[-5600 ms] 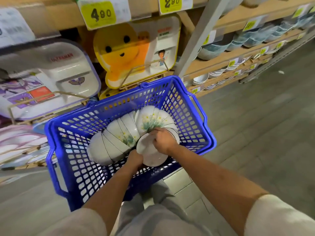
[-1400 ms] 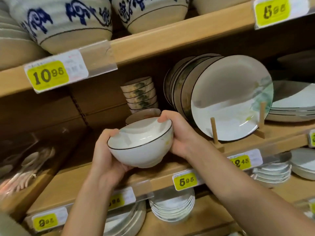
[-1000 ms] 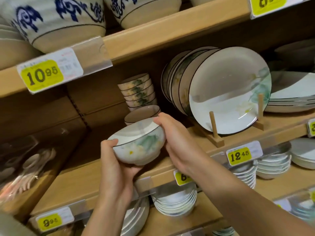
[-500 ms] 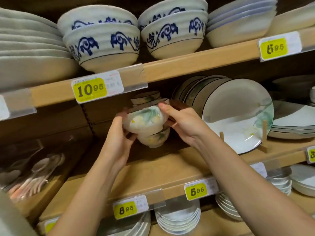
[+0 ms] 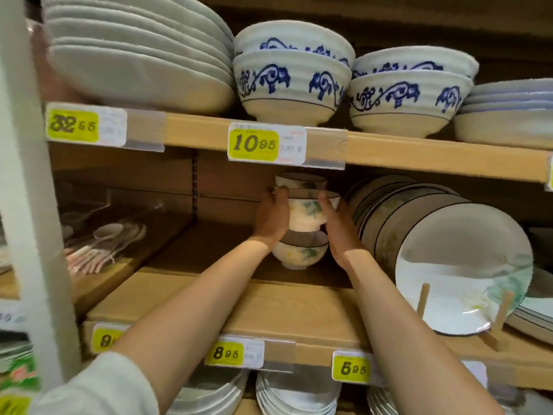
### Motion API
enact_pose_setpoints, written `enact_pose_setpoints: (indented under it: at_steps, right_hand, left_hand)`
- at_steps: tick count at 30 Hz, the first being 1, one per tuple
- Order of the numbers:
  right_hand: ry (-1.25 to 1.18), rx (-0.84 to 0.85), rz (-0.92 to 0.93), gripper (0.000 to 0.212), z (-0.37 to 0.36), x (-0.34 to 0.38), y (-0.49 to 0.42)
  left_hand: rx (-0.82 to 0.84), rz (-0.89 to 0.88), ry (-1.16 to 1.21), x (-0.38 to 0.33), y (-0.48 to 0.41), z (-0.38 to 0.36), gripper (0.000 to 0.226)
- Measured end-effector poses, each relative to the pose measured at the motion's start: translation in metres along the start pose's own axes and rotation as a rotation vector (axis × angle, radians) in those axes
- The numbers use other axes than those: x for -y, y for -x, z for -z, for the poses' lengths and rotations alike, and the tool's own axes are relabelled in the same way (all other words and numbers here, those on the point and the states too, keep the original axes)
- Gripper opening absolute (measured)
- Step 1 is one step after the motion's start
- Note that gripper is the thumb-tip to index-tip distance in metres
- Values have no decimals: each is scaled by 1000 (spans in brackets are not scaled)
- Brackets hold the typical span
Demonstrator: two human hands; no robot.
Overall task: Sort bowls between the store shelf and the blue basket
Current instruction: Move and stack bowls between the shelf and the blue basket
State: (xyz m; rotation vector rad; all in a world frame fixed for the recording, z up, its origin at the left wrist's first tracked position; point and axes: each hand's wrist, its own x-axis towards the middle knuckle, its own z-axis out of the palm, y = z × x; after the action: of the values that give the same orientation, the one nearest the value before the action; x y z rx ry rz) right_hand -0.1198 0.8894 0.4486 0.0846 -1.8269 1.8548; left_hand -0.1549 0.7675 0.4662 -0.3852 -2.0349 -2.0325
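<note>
A small white bowl (image 5: 305, 212) with a dark rim and green and yellow flowers sits between both hands, deep in the middle shelf (image 5: 269, 307). My left hand (image 5: 273, 218) grips its left side and my right hand (image 5: 336, 226) its right side. The bowl hovers just above a matching bowl (image 5: 299, 254) that stands on the shelf. Behind it, a stack of the same bowls (image 5: 300, 181) rises to the underside of the upper shelf. The blue basket is out of view.
Flowered plates (image 5: 460, 271) lean upright in a wooden rack right of the bowls. Blue-patterned bowls (image 5: 293, 73) and large white plates (image 5: 134, 55) fill the upper shelf. Packed spoons (image 5: 104, 247) lie at left. A white post (image 5: 27, 175) stands at far left. Plate stacks (image 5: 296, 393) sit below.
Both hands have pushed the bowl farther back into the shelf, over the single bowl. The camera has moved closer and to the left.
</note>
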Motion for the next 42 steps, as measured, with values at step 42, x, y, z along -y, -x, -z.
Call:
enact_pose_setpoints:
  at_steps: [42]
  right_hand:
    - [227, -116, -243, 84, -5, -57, 3]
  left_hand:
    - [18, 147, -69, 75, -5, -12, 44]
